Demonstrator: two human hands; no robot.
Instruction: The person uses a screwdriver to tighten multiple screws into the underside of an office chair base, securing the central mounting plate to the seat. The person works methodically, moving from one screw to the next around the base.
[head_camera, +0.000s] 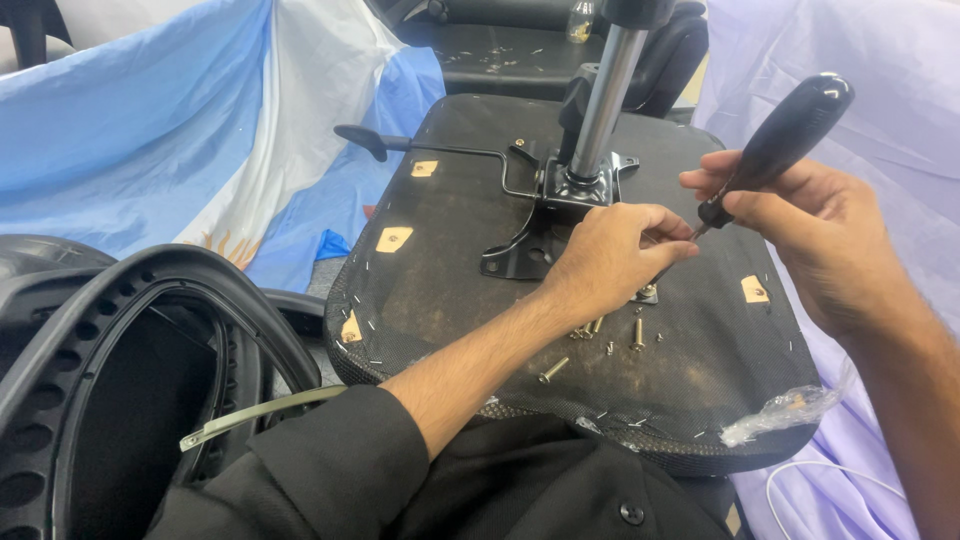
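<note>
we can't see the screwdriver (778, 142) tip, it's tucked behind our left hand (610, 255), gas cylinder (606, 92) cut off up top, chair backrest (110, 380) cropped at the left edge, loose screws (592, 330) too tiny to tell apart

We have one view only, worn on the head, looking down and forward over the lap. It sits close: the upturned chair seat (560, 300) fills mid-frame, both forearms enter from the bottom edge, draped cloth (150, 130) closes the background.
</note>
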